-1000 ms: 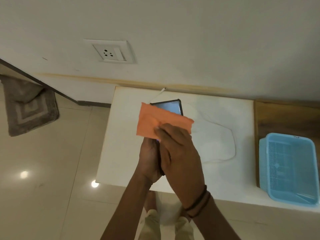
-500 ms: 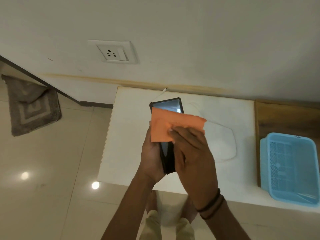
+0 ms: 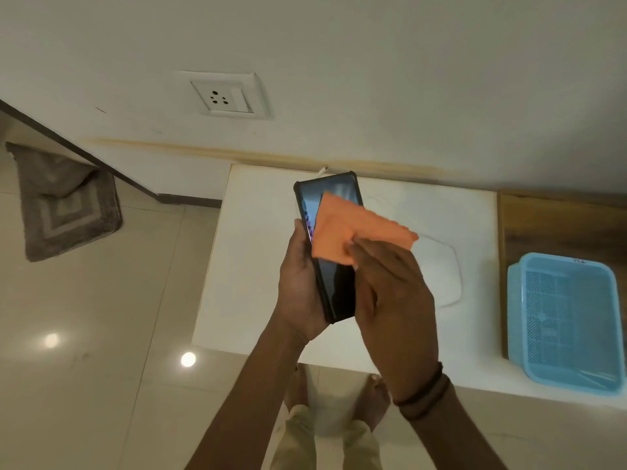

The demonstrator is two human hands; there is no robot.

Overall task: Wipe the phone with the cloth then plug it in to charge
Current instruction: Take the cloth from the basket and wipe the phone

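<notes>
Wiping stage: left hand (image 3: pixel 298 286) grips the phone (image 3: pixel 336 293) by its edges, in the air above the table (image 3: pixel 251 266); right hand (image 3: pixel 393 290) presses the cloth (image 3: pixel 342 232) on its face with fairly straight fingers. Likely hazard: a hard stroke could push the phone out of the one-handed grip onto the table or floor (image 3: pixel 101 317). The cable tip (image 3: pixel 322 170) at the table's back edge could be knocked behind.

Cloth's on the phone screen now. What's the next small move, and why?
Probably slide the orange cloth down over the lower screen: the right hand presses it on the upper part of the phone, gripped by the left hand, while the dark lower glass lies uncovered.
</notes>
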